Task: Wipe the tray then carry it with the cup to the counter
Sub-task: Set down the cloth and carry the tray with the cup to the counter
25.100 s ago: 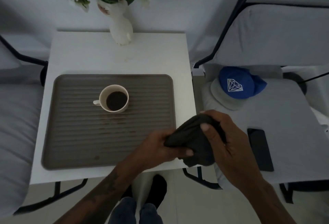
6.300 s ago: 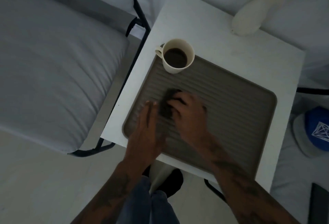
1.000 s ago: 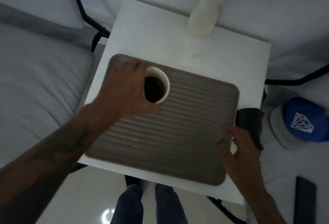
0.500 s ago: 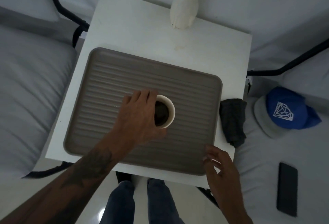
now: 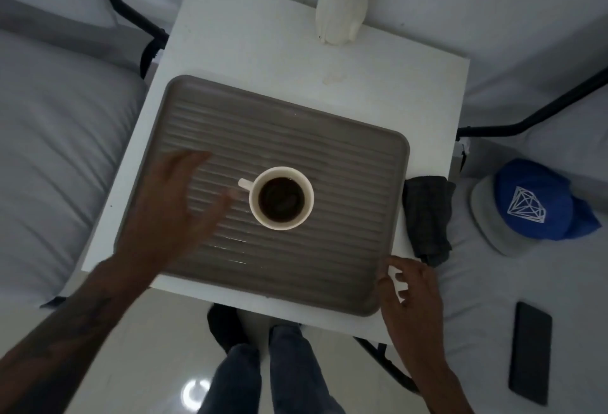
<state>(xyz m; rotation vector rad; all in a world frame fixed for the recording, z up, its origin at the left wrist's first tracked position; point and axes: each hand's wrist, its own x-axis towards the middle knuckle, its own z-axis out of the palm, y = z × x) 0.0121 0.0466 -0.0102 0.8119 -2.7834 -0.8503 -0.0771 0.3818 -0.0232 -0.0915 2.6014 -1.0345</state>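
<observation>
Grey ribbed tray (image 5: 329,137) looks wiped; cloth (image 5: 427,217) set aside, cup (image 5: 281,198) centred. Left hand (image 5: 171,203) and right hand (image 5: 409,288): grip released. Carrying remains.

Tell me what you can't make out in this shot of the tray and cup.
- Left hand: motion-blurred, so contact with the tray is unclear.
- Vase: its top is cut off by the upper edge.
- Right hand: covers the tray's near right corner; its grip is unclear.
- Cup: depth of the dark drink unreadable from above.

The cup (image 5: 281,198) stands on the tray (image 5: 329,137); the tray lies on the worktop (image 5: 250,48); a vase (image 5: 340,15) stands behind; a cloth (image 5: 427,219) lies right of the tray.
</observation>
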